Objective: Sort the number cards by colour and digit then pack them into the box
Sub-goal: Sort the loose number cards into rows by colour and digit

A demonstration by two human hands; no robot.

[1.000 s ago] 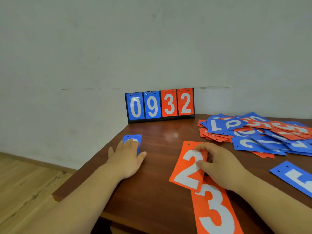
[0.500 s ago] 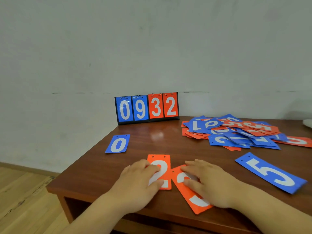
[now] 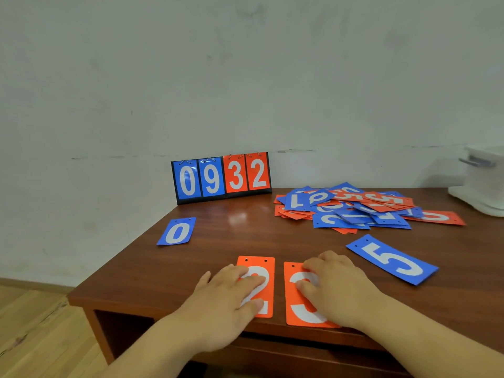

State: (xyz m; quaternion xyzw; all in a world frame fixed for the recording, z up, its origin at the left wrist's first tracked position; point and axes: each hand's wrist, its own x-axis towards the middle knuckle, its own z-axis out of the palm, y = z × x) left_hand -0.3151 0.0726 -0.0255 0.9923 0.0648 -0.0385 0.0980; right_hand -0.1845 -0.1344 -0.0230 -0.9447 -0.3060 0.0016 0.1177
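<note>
The work surface was a dark reddish-brown wooden table [image 3: 245, 236] with a glossy top, filling the lower right of the frame. It stood in the corner of a room with a plain, pale, scuffed wall [image 3: 245, 77]. A light wooden plank floor [image 3: 35, 323] showed at the lower left.

At the bottom centre, two red cards lay flat, side by side and close to the table's front edge, with a narrow gap between them. The left hand [image 3: 231, 298] lay palm down with its fingers extended on the red 2 card [image 3: 268, 291]. The right hand [image 3: 335, 290] rested on the red 3 card [image 3: 297, 309] with its fingers lightly bent and its fingertips pressing the card face. Neither hand gripped anything.

A blue 0 card [image 3: 177, 231] lay alone at centre left, near the table's left edge. A blue 5 card [image 3: 392, 259] lay alone at the right of centre, turned at an angle. A loose pile of cards [image 3: 351, 208], red and blue overlapping, occupied the upper right part of the tabletop.

A flip scoreboard [image 3: 221, 177] stood upright at the back of the table, against the wall. It read 0 and 9 in blue, then 3 and 2 in red.

A white container [image 3: 482, 184] stood at the right edge of the frame, partly cut off.
</note>
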